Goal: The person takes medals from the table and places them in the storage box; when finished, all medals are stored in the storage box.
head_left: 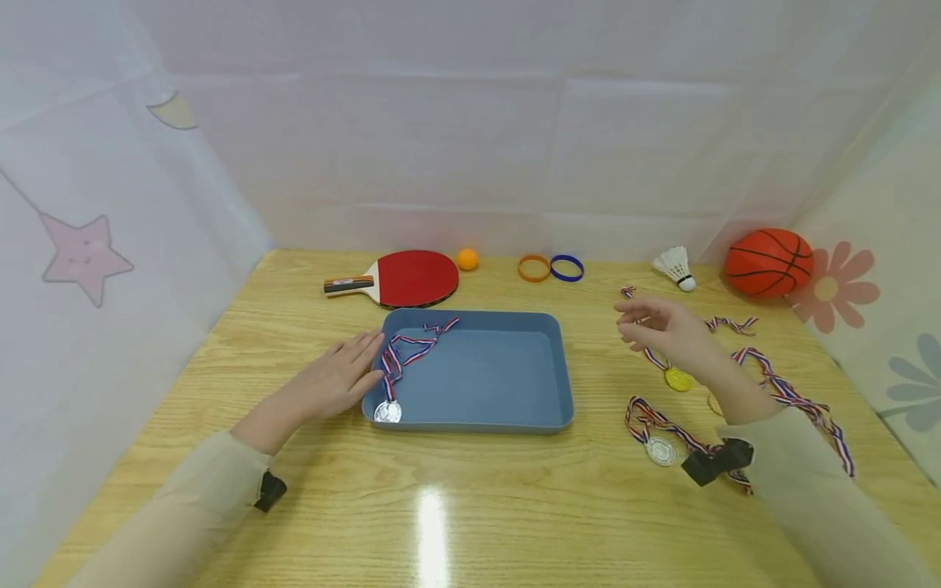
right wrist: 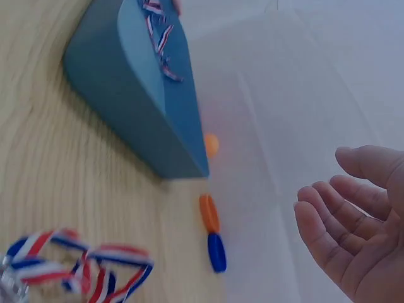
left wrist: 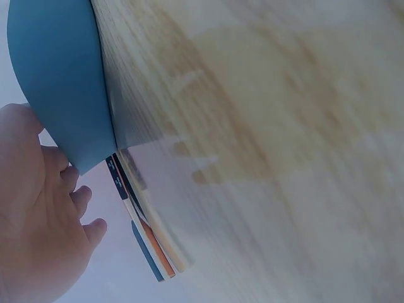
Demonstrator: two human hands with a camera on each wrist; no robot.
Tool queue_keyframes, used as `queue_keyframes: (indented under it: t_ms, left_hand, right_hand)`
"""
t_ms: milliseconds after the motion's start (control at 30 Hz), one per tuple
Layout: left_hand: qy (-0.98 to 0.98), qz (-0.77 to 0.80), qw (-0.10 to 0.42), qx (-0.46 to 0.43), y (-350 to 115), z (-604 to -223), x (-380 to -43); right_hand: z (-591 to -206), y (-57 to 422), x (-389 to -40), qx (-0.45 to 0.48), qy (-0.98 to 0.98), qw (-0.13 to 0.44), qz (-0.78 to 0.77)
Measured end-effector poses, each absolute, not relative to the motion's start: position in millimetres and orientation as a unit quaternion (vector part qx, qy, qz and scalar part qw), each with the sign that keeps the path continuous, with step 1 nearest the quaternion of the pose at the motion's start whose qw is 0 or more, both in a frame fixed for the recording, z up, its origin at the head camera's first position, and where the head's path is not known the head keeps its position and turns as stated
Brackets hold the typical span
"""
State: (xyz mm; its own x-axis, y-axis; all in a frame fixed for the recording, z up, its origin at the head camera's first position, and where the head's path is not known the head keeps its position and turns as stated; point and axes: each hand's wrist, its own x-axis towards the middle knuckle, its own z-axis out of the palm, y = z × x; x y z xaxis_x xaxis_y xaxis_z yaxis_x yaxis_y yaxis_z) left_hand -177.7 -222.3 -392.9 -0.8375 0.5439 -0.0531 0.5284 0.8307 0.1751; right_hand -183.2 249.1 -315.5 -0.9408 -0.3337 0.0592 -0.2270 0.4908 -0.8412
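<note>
My left hand (head_left: pixel 334 382) lies with fairly straight fingers against the left rim of the blue-grey tray (head_left: pixel 478 426). Inside the tray, by that hand, is a silver medal (head_left: pixel 387 411) on a striped red, white and blue ribbon. My right hand (head_left: pixel 665 331) hovers over the right part of the table with loosely bent fingers and nothing in them. Beneath it, partly hidden, a gold medal (head_left: pixel 679 379) lies with its ribbon. Nearer me is another silver medal (head_left: pixel 660 451), its ribbon running under the right wrist. The right wrist view shows the empty palm (right wrist: pixel 363 252).
A red table tennis bat (head_left: pixel 417 278), an orange ball (head_left: pixel 466 259), an orange wristband (head_left: pixel 533 268), a blue wristband (head_left: pixel 567 267), a shuttlecock (head_left: pixel 675 268) and a small basketball (head_left: pixel 769 263) line the back. More ribbons (head_left: pixel 801 400) lie at the right. Cloth hangs around the table.
</note>
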Motion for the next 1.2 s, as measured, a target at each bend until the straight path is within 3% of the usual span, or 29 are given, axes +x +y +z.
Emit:
queue_keyframes:
  t_ms: [233, 533, 1067, 1200]
  left_hand:
    - [0.957, 0.077, 0.05, 0.276, -223.1, -391.4, -176.4]
    - [0.957, 0.077, 0.052, 0.275, -224.8, -393.5, -175.8]
    - [0.956, 0.077, 0.06, 0.276, -222.7, -392.2, -176.7]
    - [0.956, 0.079, 0.061, 0.275, -222.3, -392.3, -177.2]
  right_hand:
    - [-356.9, 304.3, -187.2, -0.111, 0.898, 0.052, -0.424]
    - [-389.7, 337.1, -193.2, -0.129, 0.943, 0.058, -0.3]
    - [-395.5, 341.2, -200.9, -0.128, 0.954, 0.084, -0.259]
    - [-389.1, 342.7, -200.5, -0.104, 0.929, 0.134, -0.33]
